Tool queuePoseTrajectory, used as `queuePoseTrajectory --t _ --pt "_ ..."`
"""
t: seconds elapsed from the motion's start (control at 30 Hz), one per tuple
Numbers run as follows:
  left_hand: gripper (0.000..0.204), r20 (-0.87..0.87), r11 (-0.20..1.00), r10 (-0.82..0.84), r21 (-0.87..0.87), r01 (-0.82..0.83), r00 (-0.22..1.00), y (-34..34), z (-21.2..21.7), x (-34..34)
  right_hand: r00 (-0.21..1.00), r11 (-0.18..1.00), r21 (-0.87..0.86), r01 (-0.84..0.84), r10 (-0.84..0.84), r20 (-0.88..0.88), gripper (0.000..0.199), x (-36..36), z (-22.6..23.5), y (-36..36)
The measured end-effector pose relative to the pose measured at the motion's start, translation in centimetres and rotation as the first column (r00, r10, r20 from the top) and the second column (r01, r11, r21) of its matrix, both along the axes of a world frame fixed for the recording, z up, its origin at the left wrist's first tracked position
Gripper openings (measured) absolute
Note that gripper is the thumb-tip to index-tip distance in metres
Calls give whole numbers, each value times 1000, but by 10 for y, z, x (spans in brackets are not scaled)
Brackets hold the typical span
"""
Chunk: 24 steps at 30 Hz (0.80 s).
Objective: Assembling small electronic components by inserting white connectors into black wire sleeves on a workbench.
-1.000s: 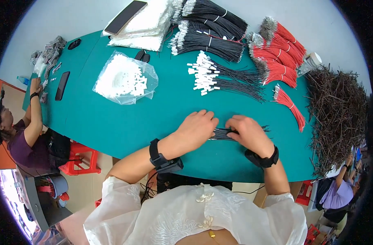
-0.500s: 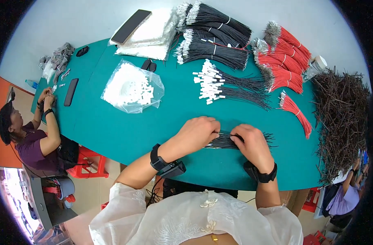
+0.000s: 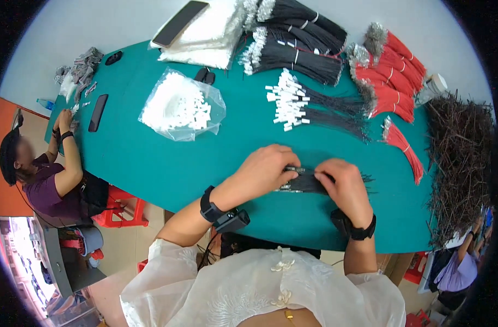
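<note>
A small bundle of thin black wires point(image 3: 309, 182) lies on the teal table point(image 3: 167, 163) near its front edge. My left hand point(image 3: 268, 169) rests on the bundle's left end, fingers curled over the metal tips. My right hand point(image 3: 344, 188) covers its right part and pins it down. Both wrists wear black bands. Just beyond the hands lie black wires with white plug connectors point(image 3: 292, 103).
A clear bag of white connectors point(image 3: 180, 106) sits mid-table. Bundles of black wires point(image 3: 298, 32) and red wires point(image 3: 390, 71) lie at the back, a tangled dark wire heap point(image 3: 461, 158) at the right. A phone on white bags point(image 3: 180, 22) is far left. Another person point(image 3: 41, 174) works at the left end.
The view has shifted slightly. My hands have moved closer together over the black wire bundle, with the right hand sliding left along it.
</note>
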<state>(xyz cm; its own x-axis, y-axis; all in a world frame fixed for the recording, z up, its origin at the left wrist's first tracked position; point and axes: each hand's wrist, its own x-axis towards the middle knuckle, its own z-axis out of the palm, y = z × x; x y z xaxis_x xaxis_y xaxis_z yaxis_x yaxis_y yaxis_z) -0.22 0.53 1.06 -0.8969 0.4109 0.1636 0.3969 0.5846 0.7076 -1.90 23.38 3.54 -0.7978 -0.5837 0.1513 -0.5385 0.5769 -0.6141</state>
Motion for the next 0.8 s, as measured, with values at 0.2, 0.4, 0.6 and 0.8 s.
queuePoseTrajectory --t 0.2,0.4,0.6,0.8 --pt "14 153 996 80 25 -85 985 -6 5 -2 998 996 -80 38 -34 46 10 -7 0 -2" --pt "14 185 993 85 68 -99 979 -6 3 -3 996 990 -124 63 -55 69 11 -6 -6 -1" --pt "14 230 986 85 122 -115 969 -4 1 -1 993 987 -146 70 -55 102 11 -4 -8 -5" --pt "16 207 937 126 298 -185 970 -5 -8 -1 977 964 -220 151 -111 183 10 -5 -10 -8"
